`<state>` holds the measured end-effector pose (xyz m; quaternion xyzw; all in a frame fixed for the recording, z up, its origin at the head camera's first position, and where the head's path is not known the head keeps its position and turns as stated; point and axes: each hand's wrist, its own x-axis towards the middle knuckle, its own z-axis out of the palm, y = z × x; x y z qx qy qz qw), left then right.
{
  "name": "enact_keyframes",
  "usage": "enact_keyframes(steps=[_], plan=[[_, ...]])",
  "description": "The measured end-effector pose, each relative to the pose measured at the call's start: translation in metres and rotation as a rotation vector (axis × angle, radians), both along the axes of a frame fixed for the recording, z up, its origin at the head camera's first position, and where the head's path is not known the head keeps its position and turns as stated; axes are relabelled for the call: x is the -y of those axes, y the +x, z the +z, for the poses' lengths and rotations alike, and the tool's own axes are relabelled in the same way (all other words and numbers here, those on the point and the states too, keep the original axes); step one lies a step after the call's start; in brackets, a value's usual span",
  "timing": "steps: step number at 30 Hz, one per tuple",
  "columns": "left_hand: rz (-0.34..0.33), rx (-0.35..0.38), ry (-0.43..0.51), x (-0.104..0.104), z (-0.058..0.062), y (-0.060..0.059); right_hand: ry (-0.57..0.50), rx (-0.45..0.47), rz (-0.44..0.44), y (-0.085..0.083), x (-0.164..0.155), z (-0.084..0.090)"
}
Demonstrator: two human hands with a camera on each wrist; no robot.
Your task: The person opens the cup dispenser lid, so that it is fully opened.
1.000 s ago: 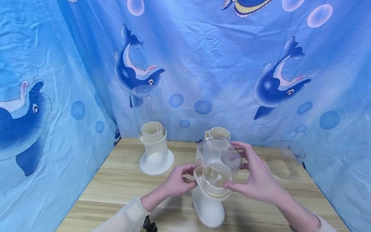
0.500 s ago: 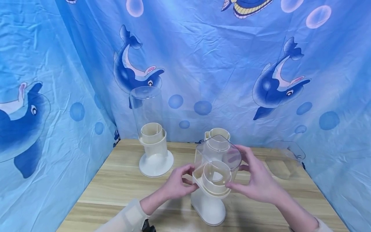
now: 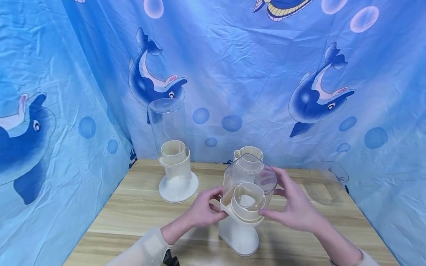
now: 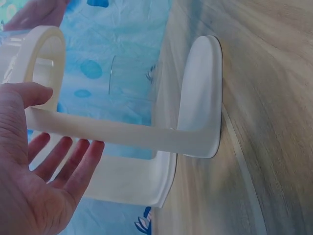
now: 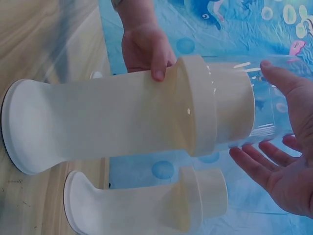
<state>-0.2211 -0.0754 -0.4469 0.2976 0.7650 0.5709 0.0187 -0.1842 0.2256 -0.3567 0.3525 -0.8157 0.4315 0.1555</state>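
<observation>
A cream-white stand (image 3: 240, 238) with a ringed top is upright at the front middle of the table. My left hand (image 3: 204, 210) pinches its upper part just below the ring, thumb on one side and fingers on the other, as the left wrist view shows. Above it, my right hand (image 3: 296, 207) holds a clear plastic tube (image 3: 233, 175) between thumb and fingers. This tube surrounds the stand's cream inner cylinder (image 5: 234, 100), its lower edge at the ring (image 5: 203, 105). Whether it is fully seated, I cannot tell.
Behind stands a similar stand (image 3: 251, 152) without a visible tube. At back left, another white stand (image 3: 178, 186) carries a tall clear tube (image 3: 168, 122). A clear plastic piece (image 3: 323, 184) lies at the right. A blue dolphin-print curtain (image 3: 216, 74) encloses the wooden table (image 3: 123, 221).
The clear tube has turned slightly in my right hand, a corner of its upper rim now pointing away. The front stand has shifted slightly. Both hands keep their holds.
</observation>
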Motion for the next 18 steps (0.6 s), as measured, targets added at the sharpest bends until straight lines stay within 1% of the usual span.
enact_keyframes(steps=[3, 6, 9, 13, 16, 18], plan=[[0.006, 0.004, -0.002, -0.003, 0.0017, 0.0016, -0.011, 0.028, 0.032, -0.0016, -0.0018, 0.0014], [0.026, 0.0, -0.006, -0.0044, 0.0017, 0.0044, -0.019, 0.047, 0.055, -0.0017, -0.0036, 0.0027], [0.034, -0.013, 0.002, -0.005, 0.0025, 0.0034, -0.013, 0.04, 0.043, -0.0014, -0.0041, 0.004], [-0.004, -0.017, -0.005, -0.0042, 0.0045, 0.0017, -0.004, 0.025, 0.0, -0.0013, -0.0017, 0.002], [-0.012, -0.018, -0.02, -0.0051, 0.0043, 0.0052, -0.004, 0.032, -0.002, -0.0031, -0.0014, -0.0012], [0.004, -0.015, -0.018, -0.0063, 0.0041, 0.009, -0.008, 0.042, 0.014, -0.0046, -0.0027, -0.0028]])
